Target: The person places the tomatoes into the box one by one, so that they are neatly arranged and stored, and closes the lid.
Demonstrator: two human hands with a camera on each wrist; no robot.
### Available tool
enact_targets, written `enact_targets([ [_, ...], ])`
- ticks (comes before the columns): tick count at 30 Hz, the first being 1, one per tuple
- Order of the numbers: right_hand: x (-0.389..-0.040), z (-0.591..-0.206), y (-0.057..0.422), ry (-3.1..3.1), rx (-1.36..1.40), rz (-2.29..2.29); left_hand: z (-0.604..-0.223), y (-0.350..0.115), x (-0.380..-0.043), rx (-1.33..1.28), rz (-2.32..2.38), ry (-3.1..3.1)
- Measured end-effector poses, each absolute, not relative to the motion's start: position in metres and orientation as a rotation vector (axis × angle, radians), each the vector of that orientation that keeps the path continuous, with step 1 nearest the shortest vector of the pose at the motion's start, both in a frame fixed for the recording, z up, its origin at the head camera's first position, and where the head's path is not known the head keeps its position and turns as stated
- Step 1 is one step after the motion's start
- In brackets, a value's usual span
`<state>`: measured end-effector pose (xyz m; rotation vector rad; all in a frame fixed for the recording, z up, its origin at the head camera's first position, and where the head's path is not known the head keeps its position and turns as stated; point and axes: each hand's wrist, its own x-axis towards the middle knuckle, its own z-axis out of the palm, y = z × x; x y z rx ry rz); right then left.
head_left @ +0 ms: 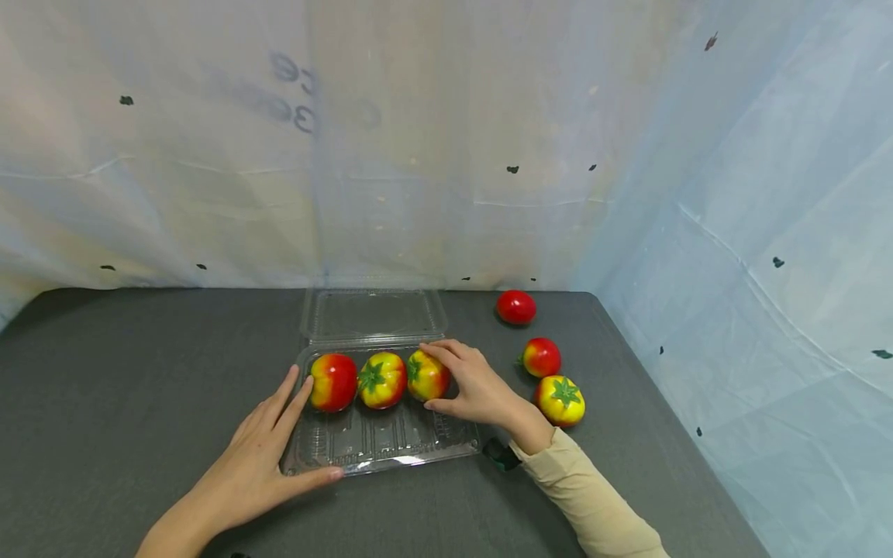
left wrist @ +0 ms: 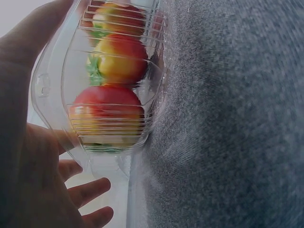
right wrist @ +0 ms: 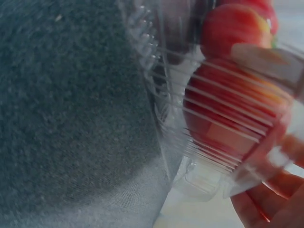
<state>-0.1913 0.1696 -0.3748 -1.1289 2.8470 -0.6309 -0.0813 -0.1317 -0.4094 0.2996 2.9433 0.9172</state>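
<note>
Near the far right corner of the clear clamshell (head_left: 380, 440), my right hand (head_left: 481, 391) pinches a red-and-yellow tomato (head_left: 425, 377); my left hand (head_left: 254, 461), spread wide, touches the clamshell's left edge.

Tray fruits (head_left: 391, 390) red-yellow, leaves (head_left: 372, 375) green; table (head_left: 139, 403) dark grey; sleeve (head_left: 593, 496) beige.
</note>
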Motion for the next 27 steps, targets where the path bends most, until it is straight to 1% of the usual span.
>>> enact_targets([
  [10, -0.1908, -0.3812, 0.1650, 2.918, -1.215, -0.521, -0.4083, -0.1308, -0.0815, 0.288, 0.893, 2.951],
  [27, -0.1874, -0.3796, 0.1701, 2.890, -1.170, -0.634, -0.4095, -0.1306, -0.0823, 0.291, 0.902, 2.940],
])
